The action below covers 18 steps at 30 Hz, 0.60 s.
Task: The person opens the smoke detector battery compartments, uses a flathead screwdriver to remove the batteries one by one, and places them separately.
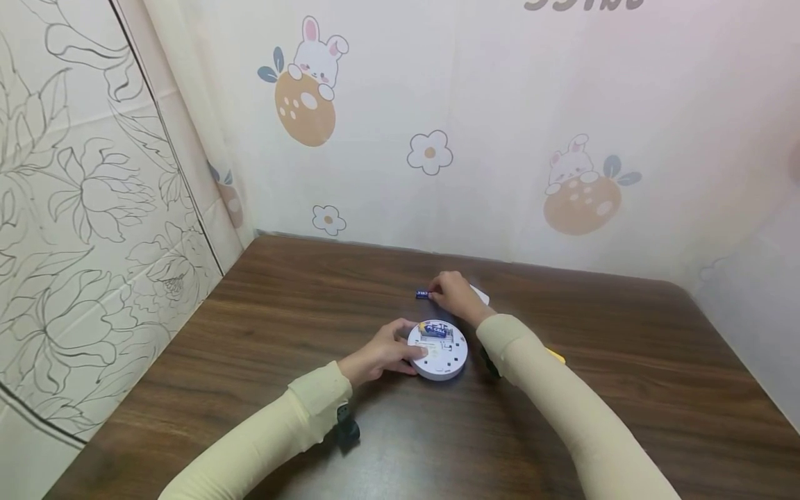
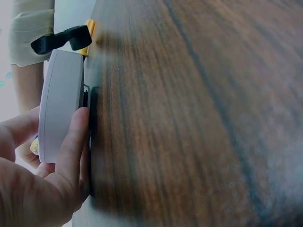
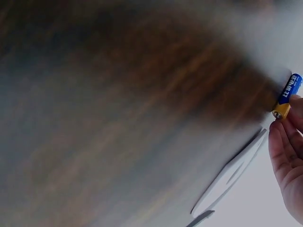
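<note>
A round white device (image 1: 445, 357) has its face with a battery bay turned up, and a blue-and-yellow battery (image 1: 432, 330) lies in that bay. My left hand (image 1: 387, 351) grips the device by its left rim, thumb on the face; in the left wrist view the fingers (image 2: 71, 146) curl under its edge. Farther back, my right hand (image 1: 456, 295) pinches one end of another blue-and-yellow battery (image 1: 422, 294). That battery (image 3: 289, 93) shows between thumb and fingertips in the right wrist view. Whether it touches the table cannot be told.
A flat white piece (image 1: 480, 294) lies just beyond the right hand, partly hidden by it. Something yellow (image 1: 555, 355) shows behind the right forearm. The dark wooden table (image 1: 300, 292) meets a patterned curtain (image 1: 387, 194) at the back.
</note>
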Each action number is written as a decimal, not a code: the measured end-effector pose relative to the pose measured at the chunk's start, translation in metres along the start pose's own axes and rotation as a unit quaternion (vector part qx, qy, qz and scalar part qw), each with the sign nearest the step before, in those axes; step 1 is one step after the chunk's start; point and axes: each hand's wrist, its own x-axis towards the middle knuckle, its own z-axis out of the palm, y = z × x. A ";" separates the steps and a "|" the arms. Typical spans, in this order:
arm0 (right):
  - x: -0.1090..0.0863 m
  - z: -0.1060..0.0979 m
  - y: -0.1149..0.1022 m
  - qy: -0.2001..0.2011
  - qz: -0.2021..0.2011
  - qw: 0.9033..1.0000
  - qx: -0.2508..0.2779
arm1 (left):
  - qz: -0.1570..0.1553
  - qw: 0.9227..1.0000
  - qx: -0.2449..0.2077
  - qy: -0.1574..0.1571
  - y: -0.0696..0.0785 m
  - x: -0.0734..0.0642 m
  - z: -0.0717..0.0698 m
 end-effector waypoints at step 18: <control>-0.025 -0.028 -0.005 -0.003 0.005 1.000 0.028 | 0.007 1.000 0.001 -0.008 0.002 -0.001 0.000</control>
